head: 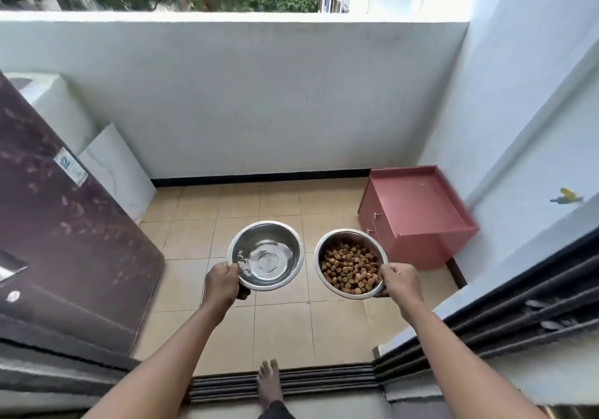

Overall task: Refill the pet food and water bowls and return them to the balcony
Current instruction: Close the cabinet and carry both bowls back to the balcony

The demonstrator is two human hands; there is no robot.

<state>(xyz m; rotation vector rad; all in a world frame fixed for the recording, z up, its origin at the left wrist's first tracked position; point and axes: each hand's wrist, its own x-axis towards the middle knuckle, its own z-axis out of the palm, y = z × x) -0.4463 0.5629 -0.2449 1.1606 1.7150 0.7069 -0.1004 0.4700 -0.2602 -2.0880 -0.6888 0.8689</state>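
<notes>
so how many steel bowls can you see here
2. The water bowl is gripped by the left hand; the food bowl by the right hand. None seem hidden.

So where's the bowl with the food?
In the head view, the food bowl is in the right hand, just right of the water bowl and near the pink cabinet.

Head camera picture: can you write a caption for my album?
Left hand holds the water bowl, right hand the kibble bowl, over balcony tiles.
</notes>
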